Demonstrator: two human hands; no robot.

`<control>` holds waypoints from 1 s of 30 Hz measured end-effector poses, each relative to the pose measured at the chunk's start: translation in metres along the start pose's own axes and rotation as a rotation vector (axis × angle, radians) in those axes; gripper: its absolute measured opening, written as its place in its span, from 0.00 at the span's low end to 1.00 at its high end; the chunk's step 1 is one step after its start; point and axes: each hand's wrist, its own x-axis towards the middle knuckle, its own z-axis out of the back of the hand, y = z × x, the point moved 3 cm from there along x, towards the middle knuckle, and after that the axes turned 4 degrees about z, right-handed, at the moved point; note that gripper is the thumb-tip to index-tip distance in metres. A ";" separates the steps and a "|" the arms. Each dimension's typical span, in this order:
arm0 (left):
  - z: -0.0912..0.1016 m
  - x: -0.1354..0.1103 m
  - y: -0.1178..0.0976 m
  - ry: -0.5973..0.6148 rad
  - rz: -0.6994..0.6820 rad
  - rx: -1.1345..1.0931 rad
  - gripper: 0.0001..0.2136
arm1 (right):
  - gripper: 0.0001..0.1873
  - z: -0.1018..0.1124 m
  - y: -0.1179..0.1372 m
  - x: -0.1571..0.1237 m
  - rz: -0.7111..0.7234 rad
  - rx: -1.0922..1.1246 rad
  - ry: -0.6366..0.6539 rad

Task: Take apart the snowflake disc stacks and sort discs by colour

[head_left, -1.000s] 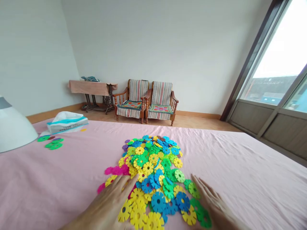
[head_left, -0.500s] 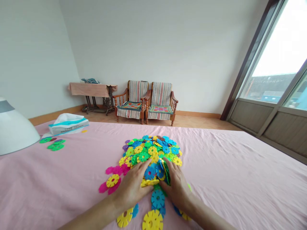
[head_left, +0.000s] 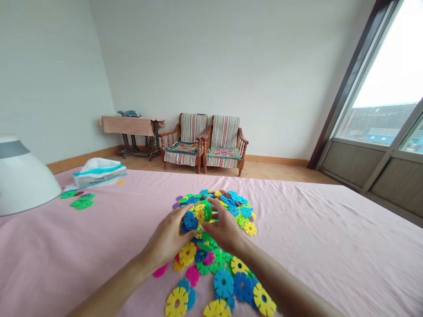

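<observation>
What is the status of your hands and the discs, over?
Left hand and right hand: grip closed on one bunch of discs, over the pile. Loose discs under both wrists.

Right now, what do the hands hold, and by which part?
The left hand and right hand clamp a bunch of plastic discs between them, by its ends.

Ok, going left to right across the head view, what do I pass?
From the left: white dome, tissue pack, left hand, right hand with a clump of discs between the two, window frame.
</observation>
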 end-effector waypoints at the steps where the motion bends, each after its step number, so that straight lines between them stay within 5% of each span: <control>1: 0.005 -0.001 0.000 -0.011 -0.019 0.051 0.26 | 0.31 0.004 0.000 0.004 0.012 0.032 0.032; 6: 0.018 0.004 -0.009 -0.055 -0.111 0.210 0.22 | 0.26 0.059 -0.024 0.028 0.174 -0.086 0.059; 11: -0.011 0.044 -0.032 0.193 -0.171 0.276 0.22 | 0.41 0.105 -0.080 0.062 -0.052 -0.434 0.055; 15: -0.049 0.082 -0.043 0.269 -0.176 0.336 0.25 | 0.40 0.090 -0.099 0.092 -0.085 -0.493 0.094; 19: -0.076 0.095 -0.044 0.353 -0.158 0.407 0.24 | 0.33 0.062 -0.097 0.120 -0.024 -0.486 0.171; 24: -0.079 0.097 -0.038 0.389 -0.130 0.422 0.19 | 0.25 0.043 -0.096 0.130 0.054 -0.482 0.296; 30: -0.072 0.101 -0.030 0.417 -0.120 0.362 0.19 | 0.25 0.056 -0.092 0.109 0.068 -0.493 0.357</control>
